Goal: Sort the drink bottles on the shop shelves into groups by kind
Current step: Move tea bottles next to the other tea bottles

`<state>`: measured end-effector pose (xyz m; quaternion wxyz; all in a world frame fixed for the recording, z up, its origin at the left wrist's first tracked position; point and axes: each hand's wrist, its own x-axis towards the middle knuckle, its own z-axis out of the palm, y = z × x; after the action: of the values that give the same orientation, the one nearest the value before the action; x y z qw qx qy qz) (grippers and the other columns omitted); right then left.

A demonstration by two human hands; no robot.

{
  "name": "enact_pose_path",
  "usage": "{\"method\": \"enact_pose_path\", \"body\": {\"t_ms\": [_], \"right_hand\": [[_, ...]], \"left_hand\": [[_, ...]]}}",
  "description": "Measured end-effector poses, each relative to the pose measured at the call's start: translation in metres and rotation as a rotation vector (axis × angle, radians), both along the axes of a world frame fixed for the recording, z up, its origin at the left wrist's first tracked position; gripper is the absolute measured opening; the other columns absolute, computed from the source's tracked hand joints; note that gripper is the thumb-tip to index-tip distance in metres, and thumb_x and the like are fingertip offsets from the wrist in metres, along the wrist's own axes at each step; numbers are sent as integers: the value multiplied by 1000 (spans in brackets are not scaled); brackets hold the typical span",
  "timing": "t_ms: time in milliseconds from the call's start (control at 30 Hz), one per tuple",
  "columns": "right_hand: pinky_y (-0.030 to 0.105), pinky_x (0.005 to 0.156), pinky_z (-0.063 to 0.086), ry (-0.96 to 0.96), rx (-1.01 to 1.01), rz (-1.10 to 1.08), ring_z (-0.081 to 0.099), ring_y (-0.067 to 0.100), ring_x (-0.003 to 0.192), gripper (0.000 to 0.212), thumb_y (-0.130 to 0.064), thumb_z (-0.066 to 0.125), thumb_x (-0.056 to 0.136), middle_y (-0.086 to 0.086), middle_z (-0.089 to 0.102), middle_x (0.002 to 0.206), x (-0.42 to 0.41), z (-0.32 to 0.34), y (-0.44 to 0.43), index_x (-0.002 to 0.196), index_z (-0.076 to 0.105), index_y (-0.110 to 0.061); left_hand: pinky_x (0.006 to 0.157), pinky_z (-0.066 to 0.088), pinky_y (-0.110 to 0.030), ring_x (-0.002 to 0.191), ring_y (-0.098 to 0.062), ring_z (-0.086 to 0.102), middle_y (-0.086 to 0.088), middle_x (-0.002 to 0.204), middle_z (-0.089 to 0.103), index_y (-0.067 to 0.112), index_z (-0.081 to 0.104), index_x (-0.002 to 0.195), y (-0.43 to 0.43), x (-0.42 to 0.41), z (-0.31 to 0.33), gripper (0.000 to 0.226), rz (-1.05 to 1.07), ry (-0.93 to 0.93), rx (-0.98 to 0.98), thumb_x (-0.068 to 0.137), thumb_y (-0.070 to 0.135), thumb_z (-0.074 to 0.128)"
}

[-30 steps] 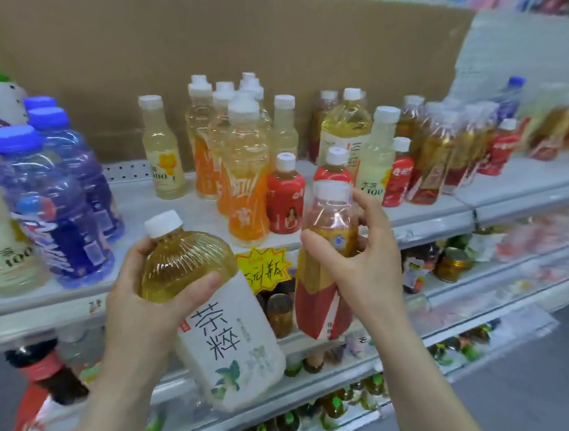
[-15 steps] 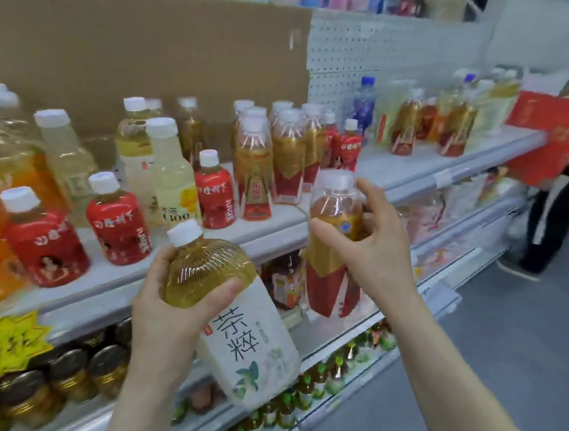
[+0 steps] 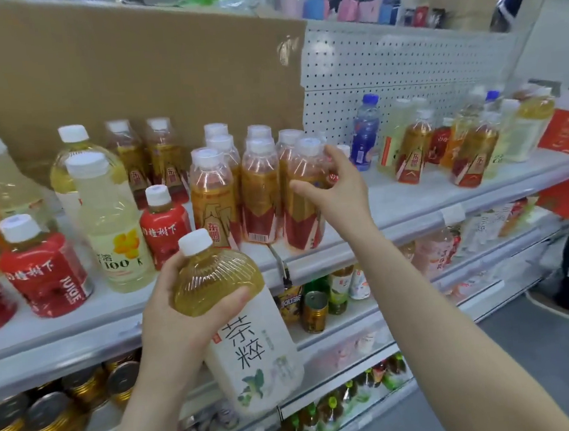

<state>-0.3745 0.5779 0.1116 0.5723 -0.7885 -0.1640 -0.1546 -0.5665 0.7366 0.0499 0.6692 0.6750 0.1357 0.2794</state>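
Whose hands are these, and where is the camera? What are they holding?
No machine here: these are a person's two hands. The picture comes from a camera worn on their head, so you see what they see. The left hand holds a big tea bottle with a white label. The right hand grips a red-and-gold bottle standing on the shelf beside matching bottles. Red juice bottles and a pale yellow bottle stand further left.

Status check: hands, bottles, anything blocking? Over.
Left hand grips tea bottle. Right hand holds red-label bottle, standing on shelf beside matching bottles. Nothing blocking.
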Motion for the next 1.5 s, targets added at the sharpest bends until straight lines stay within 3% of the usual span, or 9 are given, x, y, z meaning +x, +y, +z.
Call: {"method": "enact_pose_path", "body": {"t_ms": [267, 433, 633, 867, 933, 1000, 1133, 1300, 1500], "right_hand": [[38, 106, 49, -16, -52, 53, 55, 11, 125, 81, -39, 83, 80, -9, 57, 139, 32, -15, 34, 150, 42, -30], [39, 100, 51, -68, -80, 71, 59, 13, 116, 78, -44, 82, 78, -5, 62, 129, 37, -20, 60, 145, 46, -30], [22, 95, 32, -104, -163, 81, 42, 3, 121, 82, -46, 78, 84, -3, 49, 147, 40, -21, 72, 153, 36, -27], [33, 94, 52, -102, -266, 93, 59, 3, 112, 70, -51, 63, 93, -7, 59, 129, 31, -25, 44, 153, 32, -33], [28, 89, 55, -53, -195, 185, 60, -7, 101, 46, -42, 61, 98, -15, 63, 117, 11, -23, 18, 140, 50, -29], [35, 93, 57, 119, -163, 404, 64, -2, 105, 30, -40, 57, 100, -14, 67, 115, -13, -29, -10, 127, 61, -28], [47, 102, 53, 361, -222, 680, 64, 15, 121, 52, -42, 71, 88, -5, 69, 127, -39, -52, -47, 138, 54, -36], [46, 98, 55, 350, 18, 522, 68, 21, 116, 67, -30, 82, 76, 2, 71, 124, -24, -67, -91, 137, 54, -26], [41, 91, 57, 298, 146, 256, 70, 20, 108, 65, -36, 86, 67, 1, 74, 114, 18, -80, -193, 125, 62, -20]], "left_hand": [[76, 54, -33, 93, -2, 68, 25, 104, 69, 57, 58, 103, 17, 24, 2, 76, 17, -7, -16, 33, 51, 85], [83, 56, -39, 97, -6, 68, 20, 107, 70, 48, 59, 112, 22, 35, 1, 82, 25, -16, 16, 35, 52, 86], [81, 53, -33, 97, -3, 67, 21, 106, 69, 59, 58, 105, 25, 38, 1, 73, -8, -20, 68, 37, 53, 85], [91, 55, -47, 105, -14, 67, 13, 111, 70, 57, 58, 109, 24, 44, -2, 77, -49, -50, 89, 38, 53, 86], [90, 56, -47, 104, -13, 68, 14, 110, 70, 57, 59, 108, 21, 49, -1, 76, -82, -65, 95, 38, 51, 87], [89, 56, -46, 101, -12, 69, 14, 109, 71, 57, 60, 107, 15, 57, 2, 72, -131, -84, 102, 40, 49, 87], [91, 56, -47, 102, -16, 70, 7, 110, 73, 42, 61, 114, -11, 85, 10, 74, -234, -131, 125, 45, 43, 87], [90, 56, -41, 101, -16, 71, 4, 109, 73, 36, 58, 119, -66, 136, 17, 82, -391, -121, 147, 43, 42, 89], [74, 52, -14, 94, 2, 67, 16, 108, 66, 44, 51, 117, -165, 211, 34, 69, -681, -3, 326, 59, 52, 87]]}}
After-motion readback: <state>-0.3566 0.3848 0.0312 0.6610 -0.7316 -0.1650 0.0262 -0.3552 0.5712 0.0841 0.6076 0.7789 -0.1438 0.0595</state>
